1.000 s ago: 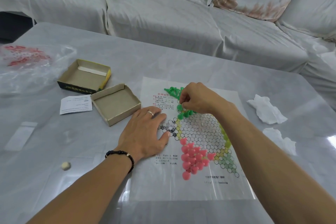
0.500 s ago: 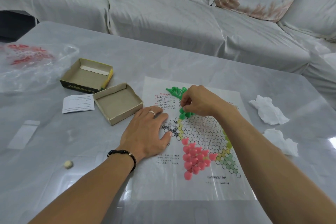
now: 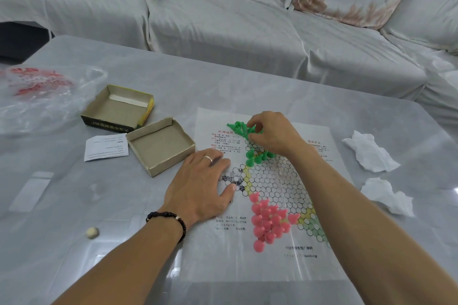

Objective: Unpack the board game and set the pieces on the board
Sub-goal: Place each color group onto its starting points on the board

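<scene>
A paper game board (image 3: 270, 262) with a star of printed circles lies flat on the grey table. Several pink pegs (image 3: 269, 221) stand clustered on its near corner. A few green pegs (image 3: 257, 156) stand on the far corner, and a loose pile of green pegs (image 3: 238, 127) lies beyond them on the paper. My right hand (image 3: 272, 134) hovers over that pile, fingertips pinching a green peg. My left hand (image 3: 200, 186) lies flat, palm down, pressing the board's left edge.
Two empty cardboard box halves (image 3: 161, 146) (image 3: 119, 108) sit left of the board beside a paper slip (image 3: 106, 147). A plastic bag (image 3: 39, 91) lies at far left, a small die (image 3: 92, 232) near me, crumpled tissues (image 3: 369, 151) at right. A sofa stands behind.
My right hand has moved from the standing green pegs back up to the loose green pile. My left hand has stayed flat on the board.
</scene>
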The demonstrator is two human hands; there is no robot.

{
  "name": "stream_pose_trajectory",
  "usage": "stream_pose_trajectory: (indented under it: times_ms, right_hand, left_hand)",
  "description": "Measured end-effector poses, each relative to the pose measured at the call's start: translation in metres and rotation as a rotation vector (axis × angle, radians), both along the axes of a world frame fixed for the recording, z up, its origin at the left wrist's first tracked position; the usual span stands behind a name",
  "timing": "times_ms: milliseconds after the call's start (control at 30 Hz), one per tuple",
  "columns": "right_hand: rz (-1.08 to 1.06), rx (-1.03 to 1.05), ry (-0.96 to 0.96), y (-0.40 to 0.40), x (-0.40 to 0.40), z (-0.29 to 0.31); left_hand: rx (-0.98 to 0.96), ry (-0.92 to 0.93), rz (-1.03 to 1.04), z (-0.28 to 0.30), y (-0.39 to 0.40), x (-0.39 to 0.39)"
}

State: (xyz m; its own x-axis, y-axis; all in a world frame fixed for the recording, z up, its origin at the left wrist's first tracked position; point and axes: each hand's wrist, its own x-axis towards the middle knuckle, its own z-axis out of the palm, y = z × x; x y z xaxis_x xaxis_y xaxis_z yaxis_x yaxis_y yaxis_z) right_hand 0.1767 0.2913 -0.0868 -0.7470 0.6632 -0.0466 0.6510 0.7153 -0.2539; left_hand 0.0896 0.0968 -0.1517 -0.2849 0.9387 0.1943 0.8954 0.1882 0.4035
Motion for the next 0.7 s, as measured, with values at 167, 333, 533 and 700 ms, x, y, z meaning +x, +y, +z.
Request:
stream_pose_trajectory:
  times_ms: [167, 333, 533, 700]
  right_hand:
    - [-0.002, -0.015, 0.001, -0.002, -0.001, -0.002]
    - [-0.001, -0.031, 0.023, -0.004, 0.013, 0.015]
    - [0.077, -0.079, -0.089, -0.002, 0.023, 0.02]
    - [0.076, -0.106, -0.135, 0.0, 0.022, 0.015]
  left_hand:
    - [-0.004, 0.003, -0.003, -0.001, 0.0, 0.0]
    - [-0.004, -0.003, -0.005, -0.001, 0.0, 0.0]
    - [-0.025, -0.001, -0.005, 0.001, 0.0, 0.0]
    - [-0.014, -0.008, -0.004, 0.002, 0.0, 0.0]
